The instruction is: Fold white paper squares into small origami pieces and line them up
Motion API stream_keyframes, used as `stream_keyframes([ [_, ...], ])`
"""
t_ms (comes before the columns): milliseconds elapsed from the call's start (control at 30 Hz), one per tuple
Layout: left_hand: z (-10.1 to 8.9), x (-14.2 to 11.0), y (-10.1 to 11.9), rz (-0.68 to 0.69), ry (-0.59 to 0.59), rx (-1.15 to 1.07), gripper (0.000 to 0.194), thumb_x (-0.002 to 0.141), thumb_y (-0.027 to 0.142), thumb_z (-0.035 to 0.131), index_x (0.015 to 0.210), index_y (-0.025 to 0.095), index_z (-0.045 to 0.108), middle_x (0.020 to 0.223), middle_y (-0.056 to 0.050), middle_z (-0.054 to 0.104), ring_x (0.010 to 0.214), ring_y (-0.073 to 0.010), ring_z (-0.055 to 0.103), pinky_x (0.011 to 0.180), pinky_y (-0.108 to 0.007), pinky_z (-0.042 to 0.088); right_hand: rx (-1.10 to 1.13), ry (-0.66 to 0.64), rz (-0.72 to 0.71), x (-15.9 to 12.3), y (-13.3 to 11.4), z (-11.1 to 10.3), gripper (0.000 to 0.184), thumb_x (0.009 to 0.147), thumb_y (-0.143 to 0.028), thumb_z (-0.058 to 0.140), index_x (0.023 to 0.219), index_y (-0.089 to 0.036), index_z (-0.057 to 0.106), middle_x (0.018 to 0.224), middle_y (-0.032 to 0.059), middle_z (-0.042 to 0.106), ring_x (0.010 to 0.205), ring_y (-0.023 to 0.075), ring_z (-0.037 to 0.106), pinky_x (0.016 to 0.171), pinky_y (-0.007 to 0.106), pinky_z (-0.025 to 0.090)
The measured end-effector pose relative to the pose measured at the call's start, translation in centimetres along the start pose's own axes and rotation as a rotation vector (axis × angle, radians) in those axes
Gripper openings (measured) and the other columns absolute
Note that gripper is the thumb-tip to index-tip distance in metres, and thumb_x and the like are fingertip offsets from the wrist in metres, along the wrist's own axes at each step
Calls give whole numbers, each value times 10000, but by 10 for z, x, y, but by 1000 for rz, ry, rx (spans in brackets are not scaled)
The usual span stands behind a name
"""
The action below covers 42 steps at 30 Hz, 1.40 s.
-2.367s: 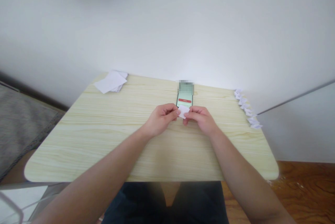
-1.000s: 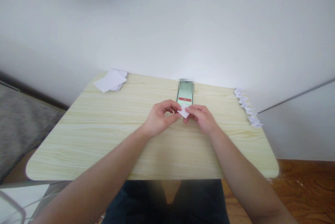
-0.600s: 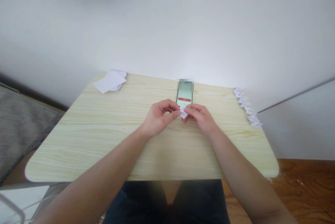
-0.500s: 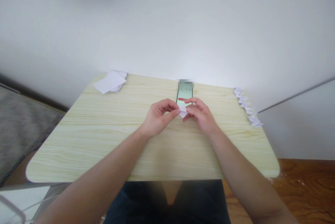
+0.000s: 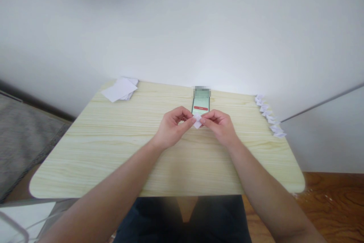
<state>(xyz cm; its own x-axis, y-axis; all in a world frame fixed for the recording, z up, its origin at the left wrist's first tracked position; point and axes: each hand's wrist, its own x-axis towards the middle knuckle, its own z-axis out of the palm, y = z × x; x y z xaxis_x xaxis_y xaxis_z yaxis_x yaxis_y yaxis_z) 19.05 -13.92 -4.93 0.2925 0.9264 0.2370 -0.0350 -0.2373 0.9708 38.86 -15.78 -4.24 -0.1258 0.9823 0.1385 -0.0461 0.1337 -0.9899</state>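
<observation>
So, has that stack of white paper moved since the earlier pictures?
No. The paper stack lies in the same spot at the far left corner of the table; only the view shifts slightly.

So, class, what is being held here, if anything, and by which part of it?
A small white paper, pinched at its left side by the left hand, right side by the right hand.

Held paper (image 5: 197, 123) is before phone (image 5: 201, 103), paper stack (image 5: 120, 88) L, folded pcs (image 5: 266, 114) R
</observation>
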Motion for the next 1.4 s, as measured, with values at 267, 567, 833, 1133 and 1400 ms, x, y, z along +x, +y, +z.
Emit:
stream_keyframes([
  [267, 1, 1, -3, 1, -2, 13, 188, 865, 328, 722, 847, 177, 612, 857, -50, 703, 793, -176, 665, 731, -323, 508, -11, 38, 24, 2, 8, -1, 263, 773, -411, 834, 811, -193, 694, 756, 41, 754, 706, 177, 698, 701, 323, 562],
  [567, 4, 1, -6, 24, 23, 7, 195, 847, 283, 738, 841, 179, 573, 823, -24, 655, 767, -151, 633, 713, -295, 485, 2, 55, 17, 2, 13, 2, 294, 763, -404, 842, 808, -202, 632, 740, 27, 725, 693, 174, 686, 693, 324, 557],
  [833, 3, 2, -6, -47, 7, 31, 203, 848, 295, 729, 959, 179, 605, 762, 4, 635, 697, -131, 587, 659, -269, 435, 24, 60, -40, 4, 14, 1, 294, 779, -348, 833, 839, -218, 576, 748, -20, 665, 668, 130, 620, 645, 274, 506],
  [1133, -2, 2, -1, -57, -65, 239, 244, 920, 387, 628, 855, 163, 702, 780, -16, 670, 729, -146, 567, 695, -284, 431, 29, 58, -16, 5, 13, -2, 277, 778, -359, 833, 950, -220, 665, 793, -5, 719, 688, 137, 650, 660, 277, 513],
  [1400, 1, 1, 2, -1, -68, 295, 238, 935, 386, 612, 873, 173, 698, 817, -19, 691, 765, -156, 581, 723, -290, 434, -100, -64, 19, 5, 11, -4, 189, 857, -377, 755, 807, -196, 752, 751, 15, 725, 690, 145, 644, 675, 282, 504],
])
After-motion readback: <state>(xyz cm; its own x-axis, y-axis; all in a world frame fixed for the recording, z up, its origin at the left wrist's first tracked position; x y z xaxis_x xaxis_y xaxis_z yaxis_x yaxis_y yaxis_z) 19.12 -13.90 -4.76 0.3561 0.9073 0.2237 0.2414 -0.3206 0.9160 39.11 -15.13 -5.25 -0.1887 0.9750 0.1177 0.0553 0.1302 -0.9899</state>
